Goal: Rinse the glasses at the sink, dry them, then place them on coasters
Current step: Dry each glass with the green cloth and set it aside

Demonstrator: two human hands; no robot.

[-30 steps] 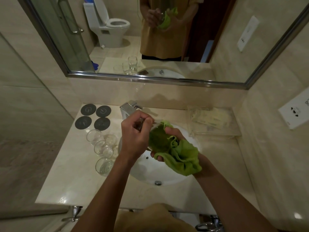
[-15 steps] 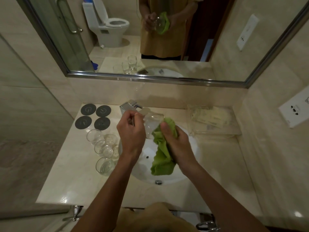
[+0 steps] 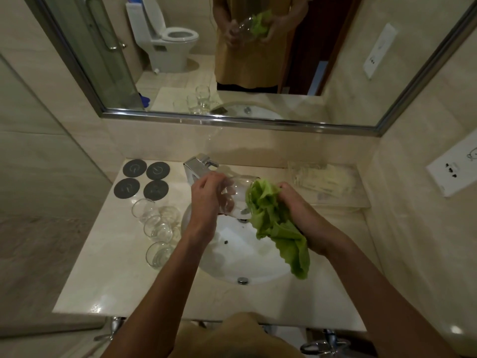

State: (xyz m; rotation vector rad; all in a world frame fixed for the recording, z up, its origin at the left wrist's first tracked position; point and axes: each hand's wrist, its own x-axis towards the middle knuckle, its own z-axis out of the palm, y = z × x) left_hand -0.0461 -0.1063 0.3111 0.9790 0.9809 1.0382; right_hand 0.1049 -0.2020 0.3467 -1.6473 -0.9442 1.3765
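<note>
— What have your hands got right now?

— My left hand (image 3: 210,200) is wrapped around a clear glass (image 3: 238,196), tipped on its side above the sink (image 3: 247,257). My right hand (image 3: 300,210) is bunched on the green cloth (image 3: 273,223), pressed against the glass's open mouth, the rest hanging down over the basin.

— And the others?

— More glasses (image 3: 157,228) stand clustered on the surface (image 3: 108,275) left of the sink. Four dark round coasters (image 3: 145,182) lie bare beyond them, near the tap (image 3: 197,167).
</note>
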